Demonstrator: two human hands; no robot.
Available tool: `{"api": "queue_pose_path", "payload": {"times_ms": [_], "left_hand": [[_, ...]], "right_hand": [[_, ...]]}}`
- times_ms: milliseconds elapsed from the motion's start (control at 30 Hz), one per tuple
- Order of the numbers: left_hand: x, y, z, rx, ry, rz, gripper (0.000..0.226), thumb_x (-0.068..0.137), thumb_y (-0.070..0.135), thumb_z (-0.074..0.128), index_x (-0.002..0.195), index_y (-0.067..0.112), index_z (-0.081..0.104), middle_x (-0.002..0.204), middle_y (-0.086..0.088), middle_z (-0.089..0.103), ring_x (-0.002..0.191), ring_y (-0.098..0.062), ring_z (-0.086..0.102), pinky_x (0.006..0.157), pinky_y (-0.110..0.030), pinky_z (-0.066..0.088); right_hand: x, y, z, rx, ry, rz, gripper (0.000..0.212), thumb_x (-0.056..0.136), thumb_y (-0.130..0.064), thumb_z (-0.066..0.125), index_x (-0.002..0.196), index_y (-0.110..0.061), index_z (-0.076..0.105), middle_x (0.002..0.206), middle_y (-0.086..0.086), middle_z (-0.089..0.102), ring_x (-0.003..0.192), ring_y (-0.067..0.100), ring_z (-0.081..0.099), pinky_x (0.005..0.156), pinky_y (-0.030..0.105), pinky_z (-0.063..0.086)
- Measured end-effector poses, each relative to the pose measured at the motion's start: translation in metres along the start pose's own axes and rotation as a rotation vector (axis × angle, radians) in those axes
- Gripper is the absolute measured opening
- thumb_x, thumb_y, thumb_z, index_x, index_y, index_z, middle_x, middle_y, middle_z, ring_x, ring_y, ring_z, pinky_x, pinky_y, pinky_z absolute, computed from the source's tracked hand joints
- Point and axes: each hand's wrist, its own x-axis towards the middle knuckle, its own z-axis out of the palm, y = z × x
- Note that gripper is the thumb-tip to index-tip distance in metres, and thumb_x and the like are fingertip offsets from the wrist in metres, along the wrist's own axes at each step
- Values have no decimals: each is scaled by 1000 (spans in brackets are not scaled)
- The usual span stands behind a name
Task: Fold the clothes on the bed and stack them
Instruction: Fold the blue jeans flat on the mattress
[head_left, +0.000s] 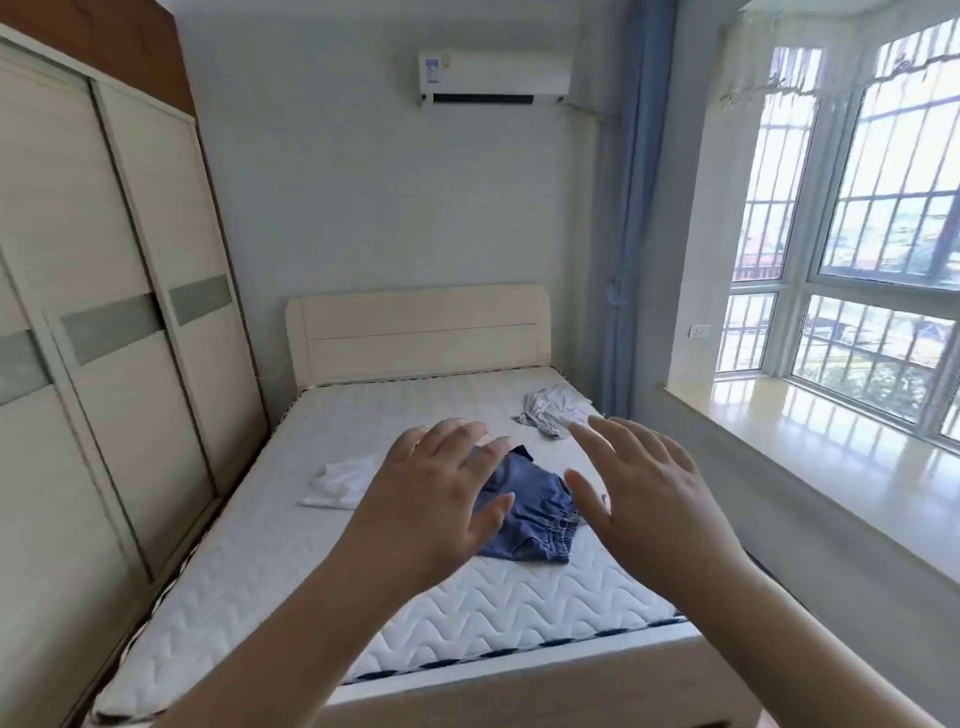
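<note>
From the head camera, both hands are raised over the foot of the bed with fingers straight and spread, holding nothing: the left hand (434, 499) hangs in front of the near-left part of the crumpled blue denim-look shorts with a gathered elastic waistband (530, 512), and the right hand (641, 499) hangs at their right side. Whether either hand touches the cloth cannot be told from this angle; they look to be above it. The step in hand seems to be the first reach for a garment, and the shorts are the likely target. To do it well, each hand should go to one end of the waistband, which lies toward the near-right edge of the heap, lift and shake the cloth flat, then lay it on the white quilted mattress (467, 623) before folding leg over leg. The shorts lie bunched near the middle of the mattress, one corner sticking up at the far side. A white cloth (340, 483), lying flat and perhaps partly folded, is well to their left, and a rumpled pale grey-striped garment (553, 410) sits farther back toward the right edge, near the cream headboard (415, 332). Nothing appears stacked yet, so the task looks barely begun.
</note>
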Motion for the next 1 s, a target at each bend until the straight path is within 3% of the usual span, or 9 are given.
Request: {"api": "queue_pose_path", "payload": {"times_ms": [267,400,533,733,833,1000], "left_hand": [[34,-25,47,11,25,-20,62,93,52,29,137,19,57,136,-5,59,128,-26,53,106,-42,39],[52,-48,82,-16,-25,-3,64,94,53,25,142,20,52,144,-3,52,135,-23,45,111,-40,34],[71,-75,119,-46,-37,4,63,94,52,26,142,19,51,143,-4,52,136,-24,45,111,-41,35],[106,-100,183,-89,-88,20,60,94,49,33,138,16,56,137,-9,57,129,-30,52,105,-46,43],[126,-97,216,-96,-119,62,59,92,48,34,136,16,58,136,-9,59,127,-29,54,104,-46,44],[162,-84,267,-135,-159,106,59,92,47,35,139,18,56,138,-9,57,129,-28,53,105,-46,43]], "right_hand": [[44,28,66,79,-106,-14,56,99,-53,28,149,-28,37,151,-9,41,141,13,33,114,32,24],[67,23,108,116,-157,-46,55,101,-50,35,149,-25,38,151,-5,42,141,17,34,115,35,24],[91,23,145,64,-237,-78,58,100,-52,27,153,-29,25,157,-8,30,145,13,24,117,31,16],[107,41,189,30,-303,-10,55,101,-48,35,151,-26,34,153,-5,38,143,15,30,116,30,18],[110,59,216,30,-345,45,57,101,-51,28,154,-30,26,157,-9,29,146,11,22,117,29,15],[108,110,253,64,-400,145,57,100,-50,33,153,-29,29,156,-8,33,144,13,26,116,33,21]]}}
